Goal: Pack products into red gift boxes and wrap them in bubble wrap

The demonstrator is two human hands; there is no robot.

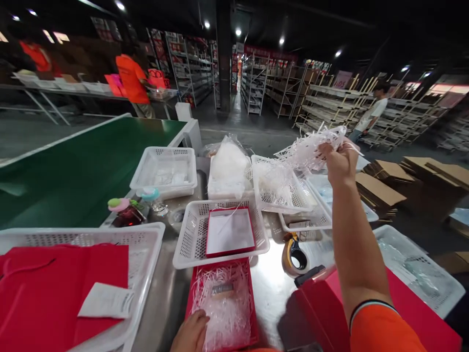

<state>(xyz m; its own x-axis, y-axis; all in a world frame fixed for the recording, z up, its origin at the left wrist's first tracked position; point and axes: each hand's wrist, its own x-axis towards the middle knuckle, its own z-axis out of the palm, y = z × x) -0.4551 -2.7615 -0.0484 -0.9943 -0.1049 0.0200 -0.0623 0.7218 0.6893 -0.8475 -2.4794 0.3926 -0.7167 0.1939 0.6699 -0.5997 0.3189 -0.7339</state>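
Observation:
In my right hand (pixel 340 156), raised at the right, is a closed grip on a loose bunch of white shredded paper (pixel 308 146). It hangs above a white basket (pixel 284 208) that holds more shreds (pixel 274 178). Close to me lies an open red gift box (pixel 254 313) lined with white shreds (pixel 205 278). On that filling sits a clear-wrapped item (pixel 223 289) with a dark top; its kind cannot be made out. My left hand (pixel 192 332) has its fingers curled over the box's left edge. Behind it, a red box part with white inside (pixel 230 230) rests in a white basket (pixel 183 252).
A tape dispenser (pixel 295 256) and a large red box (pixel 410 313) are at the right. On the left, a white basket (pixel 156 244) holds red bags (pixel 98 264) and a paper slip (pixel 106 300). Beyond is a green conveyor (pixel 73 171). Flat cardboard (pixel 381 188) is stacked right.

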